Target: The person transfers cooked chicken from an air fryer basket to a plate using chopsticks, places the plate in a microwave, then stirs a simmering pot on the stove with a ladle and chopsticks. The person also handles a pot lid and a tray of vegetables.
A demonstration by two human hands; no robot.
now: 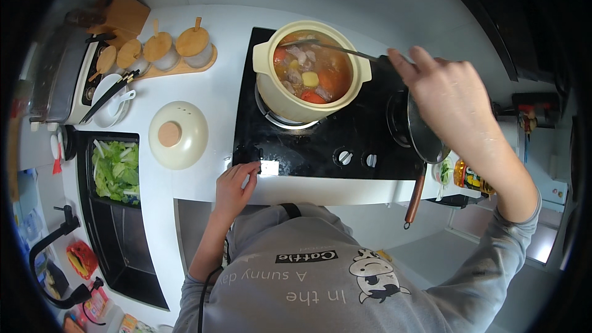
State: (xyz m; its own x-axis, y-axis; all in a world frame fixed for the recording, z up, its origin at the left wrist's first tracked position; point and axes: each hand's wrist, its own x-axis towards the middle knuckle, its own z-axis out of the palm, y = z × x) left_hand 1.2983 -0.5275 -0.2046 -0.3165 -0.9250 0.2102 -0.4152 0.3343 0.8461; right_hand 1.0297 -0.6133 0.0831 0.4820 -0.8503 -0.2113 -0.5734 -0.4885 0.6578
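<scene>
My right hand (pixel 446 85) grips the black handle of a metal ladle or spoon (pixel 344 49) over the stove's right side. Its head is partly sunk in the soup at the pot's far left, so its shape is hard to tell. The cream ceramic pot (pixel 296 104) stands on the left burner. In its broth (pixel 340 60) are pieces of meat (pixel 300 54), red tomato-like chunks (pixel 314 97) and a yellow piece (pixel 310 79). My left hand (pixel 235 188) rests at the front left edge of the black glass hob (pixel 300 152), holding nothing visible; its thumb tip is close to the fingertips.
A cream lid (pixel 190 148) lies left of the hob. Beyond it stand lidded jars (pixel 159 51) and white bowls (pixel 104 101) with black chopsticks (pixel 108 97). Leafy greens (pixel 115 171) fill a sink basin. A frying pan (pixel 418 134) sits on the right, its handle (pixel 415 199) overhanging the counter.
</scene>
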